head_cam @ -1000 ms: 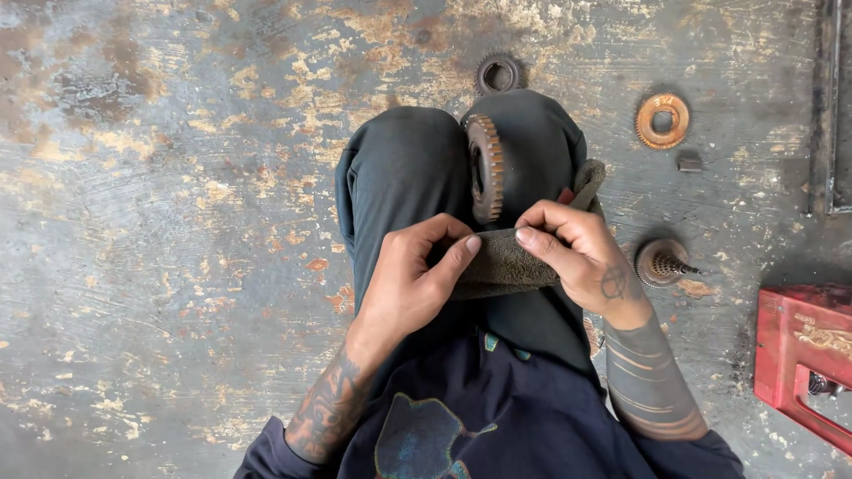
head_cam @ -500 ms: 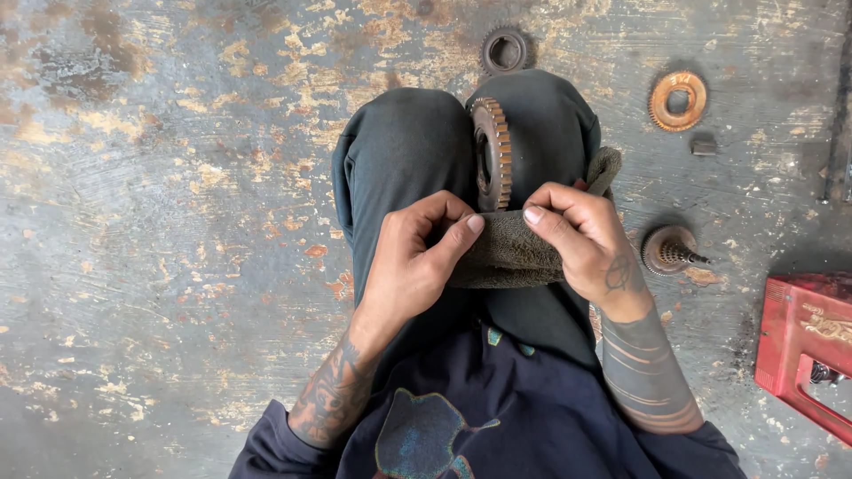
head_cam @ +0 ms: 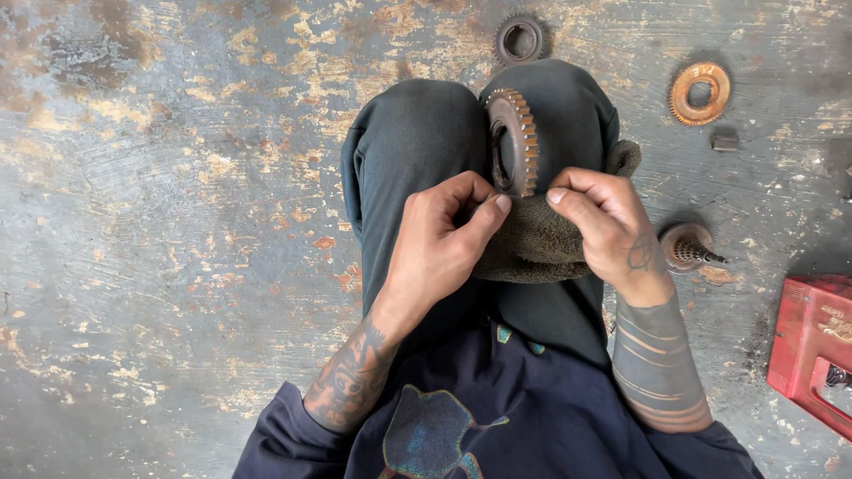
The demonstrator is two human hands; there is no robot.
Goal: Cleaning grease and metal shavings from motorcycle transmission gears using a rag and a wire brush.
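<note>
Both hands are seen to have been drawn closer together on the rag since a second ago: the left hand (head_cam: 439,244) and the right hand (head_cam: 603,226) now sit nearly fingertip to fingertip, where earlier a wider stretch of cloth was shown between them. The dark rag (head_cam: 532,244) is pinched by the fingers of each hand, thumbs pressed against forefingers, and is bunched beneath them over the knees. A rusty toothed gear (head_cam: 513,142) is held upright on edge between the knees, just beyond the fingertips, its lower rim hidden by the cloth; whether the fingers touch it cannot be told. Judging by this, the cloth is being gathered around the gear's base. Well beyond the fingers a dark gear (head_cam: 519,40) lies on the floor (head_cam: 177,222); to the right are an orange ring gear (head_cam: 699,93), a small nut (head_cam: 724,140), a cone-shaped screw piece (head_cam: 690,247) and a red crate (head_cam: 812,350).
</note>
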